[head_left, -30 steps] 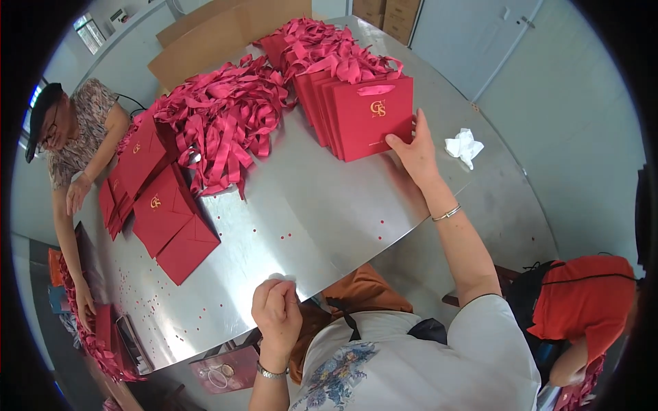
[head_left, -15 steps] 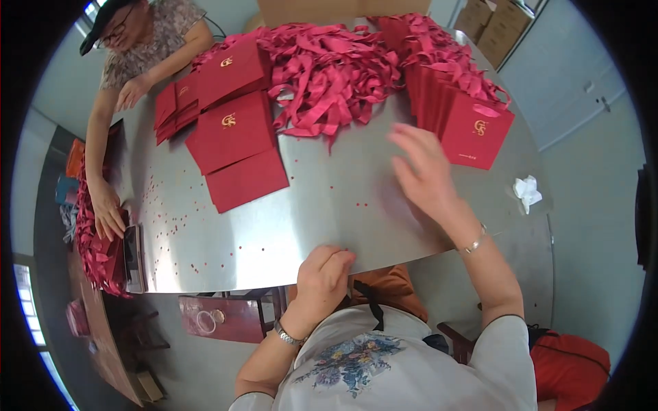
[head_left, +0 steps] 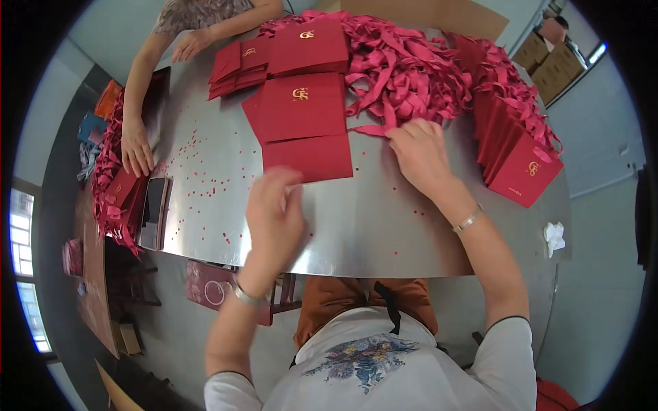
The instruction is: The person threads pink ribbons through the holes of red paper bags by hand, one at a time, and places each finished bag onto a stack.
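Observation:
My right hand (head_left: 419, 156) is at the near edge of a heap of pinkish-red ribbons (head_left: 411, 72), fingers closed on a loose ribbon (head_left: 370, 129). My left hand (head_left: 273, 214), smeared by motion, is raised over the table just in front of the flat red paper bags (head_left: 308, 159); its fingers look bent, and whether they touch a bag I cannot tell. These bags lie overlapping in a stack, with a gold emblem on the upper ones. To the right of the heap, a row of red bags with ribbon handles (head_left: 526, 168) leans together.
Small red dots (head_left: 212, 185) are scattered over the metal table (head_left: 356, 236). A co-worker's hand (head_left: 138, 151) rests by more red bags (head_left: 127, 195) at the left, beside a phone (head_left: 154, 212). Crumpled white tissue (head_left: 554, 237) lies at the right edge. Cardboard boxes (head_left: 548, 65) stand behind.
My right hand has moved to the ribbon heap and closed on a ribbon. My left hand has risen from the table's near edge toward the flat bags. The whole view has shifted.

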The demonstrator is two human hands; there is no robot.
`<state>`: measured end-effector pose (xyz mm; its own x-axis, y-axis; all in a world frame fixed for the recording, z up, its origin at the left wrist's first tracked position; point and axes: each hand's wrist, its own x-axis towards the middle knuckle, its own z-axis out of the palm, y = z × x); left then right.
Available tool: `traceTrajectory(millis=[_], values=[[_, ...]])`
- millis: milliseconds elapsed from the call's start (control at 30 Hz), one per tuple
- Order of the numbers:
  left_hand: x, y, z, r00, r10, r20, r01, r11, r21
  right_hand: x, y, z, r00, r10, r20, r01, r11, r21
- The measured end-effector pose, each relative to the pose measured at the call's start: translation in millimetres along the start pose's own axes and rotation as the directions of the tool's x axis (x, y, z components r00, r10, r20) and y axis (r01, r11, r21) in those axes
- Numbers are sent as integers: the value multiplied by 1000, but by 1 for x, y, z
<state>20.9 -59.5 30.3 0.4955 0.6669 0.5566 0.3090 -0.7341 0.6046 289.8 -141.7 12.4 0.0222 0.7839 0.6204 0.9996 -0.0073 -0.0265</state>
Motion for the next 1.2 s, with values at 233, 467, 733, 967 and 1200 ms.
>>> traceTrajectory(millis=[233, 467, 733, 967, 1200], values=[[93, -79, 21, 981, 181, 70, -192, 848, 493, -42, -22, -54, 994, 26, 103, -31, 999, 44], [113, -80, 13, 982, 120, 143, -165, 914, 369, -37, -28, -61, 979, 135, 150, -143, 989, 44], [99, -18, -43, 989, 84, -118, -69, 989, 127, -8, -12, -9, 859, 383, 338, -387, 920, -61], [-48, 36, -21, 938, -100, 332, 67, 992, 109, -28, -24, -32, 882, 428, 199, -450, 889, 82], [-31, 31, -16, 973, 111, 200, -164, 948, 273, -29, -68, -59, 873, 413, 259, -486, 784, 386]])
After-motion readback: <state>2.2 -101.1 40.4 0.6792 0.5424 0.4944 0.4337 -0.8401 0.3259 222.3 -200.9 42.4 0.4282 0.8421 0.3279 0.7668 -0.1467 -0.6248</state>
